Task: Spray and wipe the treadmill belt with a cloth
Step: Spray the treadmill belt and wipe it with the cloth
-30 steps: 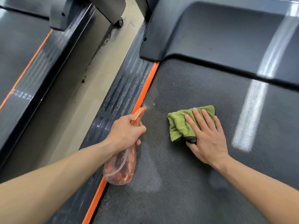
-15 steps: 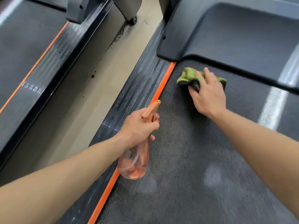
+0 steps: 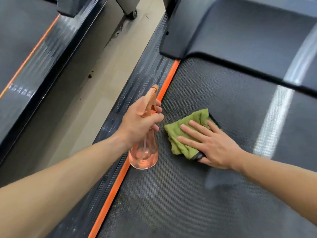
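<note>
**Cloth flat on the belt, sprayer held beside it**

Two bare forearms reach in from the bottom edge over the treadmill belt [image 3: 171, 212], a dark, finely textured surface that shows paler smeared patches nearest the camera. Along the belt's left edge runs an orange strip [image 3: 111, 191], and outside that lies a ribbed black side rail [image 3: 137, 83].

The left hand [image 3: 139, 124] is wrapped round the neck of a clear, peach-tinted spray bottle [image 3: 143, 155]. The fingers curl under the orange trigger head, and the nozzle points up and away. The bottle hangs upright over the orange strip at the belt's left margin; whether its base touches the surface cannot be told.

Just to the right of the bottle, the right hand [image 3: 214, 145] lies palm down with its fingers straight and spread, pressing a crumpled green cloth [image 3: 197, 117] flat against the belt. The cloth has a dark edge that shows beneath the thumb and at its far corner. It sits in the left half of the belt, near the bottle but apart from it.

A broad pale band of reflected light [image 3: 274, 121] crosses the belt to the right of the hand. Beyond it the belt runs under a black moulded motor cover [image 3: 240, 31].

To the left, a strip of beige floor [image 3: 82, 103] carrying a few dark specks separates this machine from a neighbouring treadmill [image 3: 25, 48] with its own orange line. A small caster wheel [image 3: 134, 13] stands on the floor at the far end.
</note>
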Demonstrator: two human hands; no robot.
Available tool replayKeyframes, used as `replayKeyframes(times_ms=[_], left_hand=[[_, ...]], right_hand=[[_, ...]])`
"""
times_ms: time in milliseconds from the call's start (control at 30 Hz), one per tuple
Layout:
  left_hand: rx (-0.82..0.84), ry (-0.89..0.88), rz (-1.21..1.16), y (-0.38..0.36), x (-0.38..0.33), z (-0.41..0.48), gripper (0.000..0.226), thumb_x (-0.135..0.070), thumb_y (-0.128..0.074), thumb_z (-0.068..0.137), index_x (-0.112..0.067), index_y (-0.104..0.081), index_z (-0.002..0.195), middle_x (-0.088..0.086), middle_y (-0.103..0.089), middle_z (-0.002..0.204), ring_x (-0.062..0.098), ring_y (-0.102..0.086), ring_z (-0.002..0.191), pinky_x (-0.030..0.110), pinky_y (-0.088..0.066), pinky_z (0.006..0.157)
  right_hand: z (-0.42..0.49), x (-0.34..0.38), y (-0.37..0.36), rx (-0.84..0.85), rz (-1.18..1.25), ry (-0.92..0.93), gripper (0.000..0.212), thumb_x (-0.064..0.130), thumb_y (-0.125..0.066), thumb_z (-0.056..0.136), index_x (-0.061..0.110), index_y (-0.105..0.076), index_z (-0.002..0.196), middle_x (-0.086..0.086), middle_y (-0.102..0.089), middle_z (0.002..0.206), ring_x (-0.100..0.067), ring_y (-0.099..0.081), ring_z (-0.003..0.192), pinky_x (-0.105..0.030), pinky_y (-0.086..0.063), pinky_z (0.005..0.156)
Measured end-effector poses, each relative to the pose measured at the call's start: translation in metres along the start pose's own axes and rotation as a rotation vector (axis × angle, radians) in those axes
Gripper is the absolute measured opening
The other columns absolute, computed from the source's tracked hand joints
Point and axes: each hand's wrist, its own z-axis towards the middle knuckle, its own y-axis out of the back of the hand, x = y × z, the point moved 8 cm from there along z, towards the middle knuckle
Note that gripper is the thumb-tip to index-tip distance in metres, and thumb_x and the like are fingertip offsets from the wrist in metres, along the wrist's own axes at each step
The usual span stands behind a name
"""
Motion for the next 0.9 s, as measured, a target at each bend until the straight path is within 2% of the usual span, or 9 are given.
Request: replayKeyframes(times_ms=[100,200,300,400,500,567,667,767,900], left_hand=[[0.103,-0.025,0.069,-0.026,-0.005,0.001,0.035,-0.045,-0.077,0.072,-0.043,-0.064,0.105,-0.004,-0.067,0.101,0.010,-0.063,0.074,0.030,-0.058,0.062],[0.093,-0.115,0.310,-0.058,-0.011,0.004,0.030,-0.056,-0.076,0.077,-0.039,-0.067,0.100,-0.022,-0.067,0.087,0.006,-0.063,0.065,0.039,-0.062,0.067],[0.087,-0.165,0.451,-0.089,-0.017,0.008,0.028,-0.047,-0.072,0.081,-0.027,-0.071,0.099,-0.029,-0.066,0.072,0.015,-0.071,0.073,0.047,-0.059,0.079],[0.171,-0.123,0.488,-0.120,-0.022,0.016,0.027,-0.030,-0.060,0.075,-0.028,-0.070,0.100,-0.027,-0.063,0.064,0.018,-0.074,0.067,0.035,-0.055,0.070],[0.239,-0.077,0.410,-0.150,-0.027,0.024,0.027,-0.022,-0.056,0.069,-0.032,-0.063,0.093,-0.014,-0.073,0.092,0.010,-0.069,0.055,0.017,-0.049,0.053],[0.283,-0.085,0.423,-0.166,-0.027,0.027,0.025,-0.021,-0.057,0.068,-0.032,-0.062,0.090,-0.007,-0.075,0.098,0.009,-0.069,0.053,0.017,-0.050,0.051],[0.309,-0.123,0.455,-0.180,-0.028,0.031,0.021,-0.023,-0.060,0.069,-0.027,-0.065,0.089,-0.006,-0.076,0.089,0.016,-0.071,0.052,0.026,-0.055,0.054],[0.306,-0.157,0.539,-0.188,-0.032,0.034,0.008,-0.026,-0.064,0.073,-0.025,-0.062,0.080,-0.001,-0.073,0.078,0.016,-0.072,0.050,0.024,-0.052,0.053],[0.314,-0.207,0.717,-0.191,-0.033,0.038,0.012,-0.020,-0.071,0.082,-0.024,-0.062,0.077,-0.004,-0.071,0.069,0.011,-0.071,0.050,0.025,-0.055,0.057]], right_hand=[[-0.038,-0.027,-0.002,-0.007,0.081,-0.262,0.080,0.059,-0.042,0.087,0.036,-0.019,0.161,0.000,-0.015,0.170,-0.030,-0.017,0.156,-0.061,-0.023,0.119],[-0.073,-0.035,-0.005,-0.030,0.118,-0.438,0.079,0.057,-0.042,0.086,0.034,-0.026,0.160,-0.002,-0.020,0.169,-0.033,-0.023,0.154,-0.062,-0.028,0.116],[-0.109,-0.035,-0.013,-0.042,0.167,-0.671,0.083,0.056,-0.043,0.084,0.031,-0.023,0.160,-0.005,-0.019,0.169,-0.035,-0.022,0.154,-0.062,-0.034,0.110],[-0.136,-0.020,-0.026,-0.031,0.199,-0.861,0.089,0.056,-0.041,0.079,0.029,-0.021,0.160,-0.008,-0.018,0.169,-0.038,-0.021,0.153,-0.066,-0.030,0.110],[-0.144,-0.005,-0.031,-0.085,0.197,-0.901,0.088,0.056,-0.043,0.077,0.026,-0.026,0.159,-0.012,-0.022,0.168,-0.040,-0.022,0.153,-0.070,-0.025,0.111],[-0.144,-0.001,-0.031,-0.122,0.200,-0.912,0.087,0.056,-0.044,0.077,0.026,-0.031,0.158,-0.011,-0.024,0.167,-0.039,-0.024,0.152,-0.070,-0.026,0.110],[-0.144,-0.001,-0.032,-0.173,0.188,-0.909,0.086,0.056,-0.048,0.076,0.029,-0.033,0.157,-0.008,-0.024,0.167,-0.037,-0.024,0.152,-0.068,-0.025,0.111],[-0.145,-0.001,-0.033,-0.208,0.186,-0.903,0.087,0.056,-0.050,0.075,0.029,-0.034,0.156,-0.007,-0.024,0.167,-0.035,-0.023,0.153,-0.067,-0.024,0.112],[-0.146,-0.001,-0.033,-0.237,0.171,-0.902,0.086,0.056,-0.057,0.077,0.029,-0.036,0.157,-0.006,-0.024,0.168,-0.035,-0.023,0.153,-0.068,-0.024,0.113]])
